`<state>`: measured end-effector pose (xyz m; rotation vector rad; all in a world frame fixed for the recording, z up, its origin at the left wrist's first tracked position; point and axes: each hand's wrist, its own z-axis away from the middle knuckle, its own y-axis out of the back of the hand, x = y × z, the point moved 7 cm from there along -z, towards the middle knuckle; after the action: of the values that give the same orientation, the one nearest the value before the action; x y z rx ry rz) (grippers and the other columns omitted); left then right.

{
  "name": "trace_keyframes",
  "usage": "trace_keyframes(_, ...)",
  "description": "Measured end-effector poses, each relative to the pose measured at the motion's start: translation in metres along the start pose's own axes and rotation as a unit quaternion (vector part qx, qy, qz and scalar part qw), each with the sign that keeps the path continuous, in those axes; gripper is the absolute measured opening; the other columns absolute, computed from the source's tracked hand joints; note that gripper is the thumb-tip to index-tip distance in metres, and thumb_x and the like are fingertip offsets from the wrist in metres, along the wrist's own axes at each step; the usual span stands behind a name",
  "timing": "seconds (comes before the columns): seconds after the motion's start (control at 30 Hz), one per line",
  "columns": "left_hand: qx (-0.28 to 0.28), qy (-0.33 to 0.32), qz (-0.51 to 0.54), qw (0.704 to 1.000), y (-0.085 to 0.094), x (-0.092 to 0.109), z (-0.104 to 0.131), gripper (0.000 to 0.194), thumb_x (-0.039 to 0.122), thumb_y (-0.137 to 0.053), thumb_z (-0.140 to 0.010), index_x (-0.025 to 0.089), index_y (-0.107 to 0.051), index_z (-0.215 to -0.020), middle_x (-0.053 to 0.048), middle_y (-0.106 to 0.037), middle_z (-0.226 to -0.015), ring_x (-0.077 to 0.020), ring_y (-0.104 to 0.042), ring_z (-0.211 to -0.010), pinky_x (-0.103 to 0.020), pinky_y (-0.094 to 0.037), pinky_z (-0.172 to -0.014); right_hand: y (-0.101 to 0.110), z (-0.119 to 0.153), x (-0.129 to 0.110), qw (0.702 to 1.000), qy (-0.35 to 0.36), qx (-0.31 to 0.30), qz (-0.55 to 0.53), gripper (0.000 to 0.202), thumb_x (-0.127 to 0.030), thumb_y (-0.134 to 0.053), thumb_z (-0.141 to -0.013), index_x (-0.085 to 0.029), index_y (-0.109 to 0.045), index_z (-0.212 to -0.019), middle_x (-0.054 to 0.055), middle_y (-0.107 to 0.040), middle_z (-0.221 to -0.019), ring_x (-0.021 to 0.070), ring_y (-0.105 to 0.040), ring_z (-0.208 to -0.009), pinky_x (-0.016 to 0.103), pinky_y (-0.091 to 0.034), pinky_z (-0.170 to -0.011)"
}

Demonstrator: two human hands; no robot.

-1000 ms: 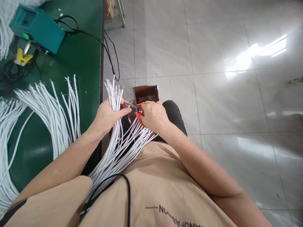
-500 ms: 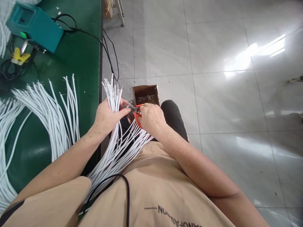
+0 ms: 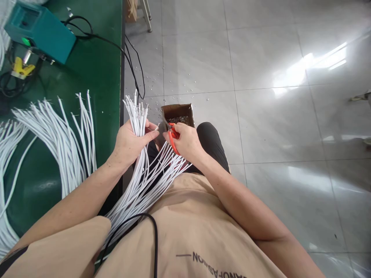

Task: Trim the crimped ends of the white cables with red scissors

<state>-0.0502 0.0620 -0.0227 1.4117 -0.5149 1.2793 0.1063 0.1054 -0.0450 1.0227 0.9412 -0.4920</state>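
A bundle of white cables (image 3: 139, 144) runs up from my lap, and my left hand (image 3: 130, 141) is closed round its upper part. One cable end pokes out between that hand's thumb and fingertips, pointing to the right. Just right of it, my right hand (image 3: 187, 139) grips red-handled cutting pliers (image 3: 173, 135). Their dark jaws point up and left, apart from the cable end. Whether the jaws are open is too blurred to tell. More loose cables fan across my lap beneath the pliers.
Below the pliers stands a cardboard box (image 3: 185, 110) with small clippings inside; more clippings dot the tiled floor (image 3: 203, 58). On the green table (image 3: 101, 77) at left lie further white cables (image 3: 55, 135) and a teal machine (image 3: 43, 33). A black cord (image 3: 131, 65) hangs off its edge.
The pliers have drawn back from the cable end at my left fingertips, and their jaws have swung upward. My left hand keeps its hold on the bundle.
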Motion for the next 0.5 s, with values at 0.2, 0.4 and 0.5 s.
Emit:
trace_keyframes(0.2, -0.004, -0.019, -0.006, 1.0, 0.0, 0.007, 0.001, 0.023, 0.024, -0.08, -0.061, 0.02, -0.065, -0.079, 0.0, -0.067, -0.079, -0.0159, -0.062, -0.07, -0.03, -0.049, -0.069, -0.004, -0.003, -0.007, 0.932, -0.074, 0.004, -0.354, 0.018, -0.029, -0.065, -0.073, -0.015, -0.069, -0.084, -0.002, -0.062, -0.071, 0.0086, -0.052, -0.066, 0.022, -0.043, -0.064)
trace_keyframes(0.4, -0.011, -0.021, -0.044, 0.999, -0.001, 0.011, 0.003, 0.021, 0.025, -0.078, -0.063, 0.02, -0.065, -0.079, 0.0, -0.067, -0.079, -0.0156, -0.061, -0.07, -0.029, -0.049, -0.067, -0.011, -0.001, -0.003, 0.906, -0.116, 0.002, -0.407, 0.01, -0.023, -0.065, -0.071, -0.016, -0.067, -0.077, -0.004, -0.054, -0.061, 0.0068, -0.046, -0.057, 0.02, -0.038, -0.055)
trace_keyframes(0.5, -0.017, -0.011, -0.005, 1.0, -0.003, 0.006, 0.002, 0.021, 0.024, -0.077, -0.063, 0.02, -0.063, -0.078, 0.0, -0.066, -0.078, -0.0148, -0.061, -0.068, -0.028, -0.049, -0.066, -0.014, -0.001, 0.001, 0.897, -0.126, -0.008, -0.423, 0.008, -0.024, -0.065, -0.072, -0.017, -0.066, -0.076, -0.006, -0.047, -0.054, 0.0064, -0.041, -0.052, 0.02, -0.033, -0.05)
